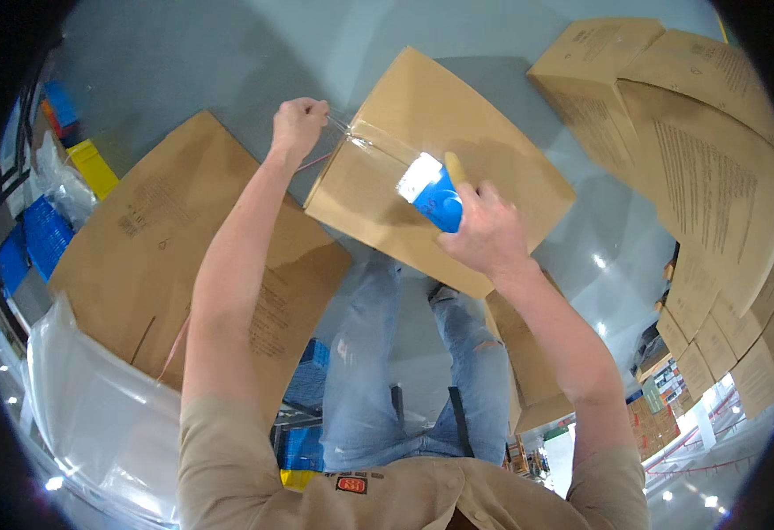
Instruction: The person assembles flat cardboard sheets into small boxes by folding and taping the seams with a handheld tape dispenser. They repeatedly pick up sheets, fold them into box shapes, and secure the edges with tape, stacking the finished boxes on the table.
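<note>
A brown cardboard box (493, 150) sits in front of me with a strip of clear tape (373, 140) stretched across its top. My left hand (298, 124) pinches the free end of the tape at the box's far left corner. My right hand (488, 231) grips a blue tape dispenser (435, 196) pressed on the box top, the tape running from it toward my left hand.
A flattened cardboard sheet (157, 238) lies to the left over clear plastic bags (95, 406). Stacked flat cartons (705, 159) rise at the right. Blue and yellow crates (42, 230) stand at the far left. Grey floor (201, 53) lies beyond.
</note>
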Motion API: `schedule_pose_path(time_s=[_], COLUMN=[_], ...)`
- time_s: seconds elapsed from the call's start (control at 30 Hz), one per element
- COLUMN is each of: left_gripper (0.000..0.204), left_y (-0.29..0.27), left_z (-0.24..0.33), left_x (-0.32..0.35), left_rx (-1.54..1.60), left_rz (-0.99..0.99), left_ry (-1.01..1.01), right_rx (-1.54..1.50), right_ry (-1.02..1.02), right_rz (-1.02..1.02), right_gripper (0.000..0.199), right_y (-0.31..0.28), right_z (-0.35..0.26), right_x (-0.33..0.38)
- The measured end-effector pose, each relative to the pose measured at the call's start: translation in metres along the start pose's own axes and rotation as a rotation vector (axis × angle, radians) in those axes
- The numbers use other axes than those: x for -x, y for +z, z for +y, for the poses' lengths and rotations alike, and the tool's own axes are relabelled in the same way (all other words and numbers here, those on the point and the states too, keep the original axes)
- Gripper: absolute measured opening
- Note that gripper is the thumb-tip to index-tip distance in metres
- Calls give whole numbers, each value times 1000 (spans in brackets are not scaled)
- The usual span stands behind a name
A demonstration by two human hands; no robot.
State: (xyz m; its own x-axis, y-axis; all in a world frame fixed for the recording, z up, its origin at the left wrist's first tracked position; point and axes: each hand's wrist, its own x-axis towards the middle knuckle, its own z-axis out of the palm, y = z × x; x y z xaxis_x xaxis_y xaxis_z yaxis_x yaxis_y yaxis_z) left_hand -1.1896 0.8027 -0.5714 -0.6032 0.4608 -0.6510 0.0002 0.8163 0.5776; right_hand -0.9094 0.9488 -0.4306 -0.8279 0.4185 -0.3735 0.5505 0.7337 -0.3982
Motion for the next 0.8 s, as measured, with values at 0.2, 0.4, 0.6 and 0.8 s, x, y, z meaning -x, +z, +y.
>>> schedule_pose_path(time_s=[0.2,0.4,0.6,0.8], left_gripper=[72,105,92,97], left_y=[88,-25,29,66], left_z=[-32,29,19,74], left_x=[-51,-10,-8,33], left_rx=[882,592,288,-325], left_rz=[-655,-242,-265,216], left_ry=[-360,-173,-50,-115], right_rx=[21,-8,-62,-149], right_ry=[-19,-15,15,139], right_rz=[51,30,-40,-167], right_gripper=[58,60,57,67], right_y=[9,2,0,-12], right_z=[3,-4,-7,-4], right_x=[-8,-9,-3,13])
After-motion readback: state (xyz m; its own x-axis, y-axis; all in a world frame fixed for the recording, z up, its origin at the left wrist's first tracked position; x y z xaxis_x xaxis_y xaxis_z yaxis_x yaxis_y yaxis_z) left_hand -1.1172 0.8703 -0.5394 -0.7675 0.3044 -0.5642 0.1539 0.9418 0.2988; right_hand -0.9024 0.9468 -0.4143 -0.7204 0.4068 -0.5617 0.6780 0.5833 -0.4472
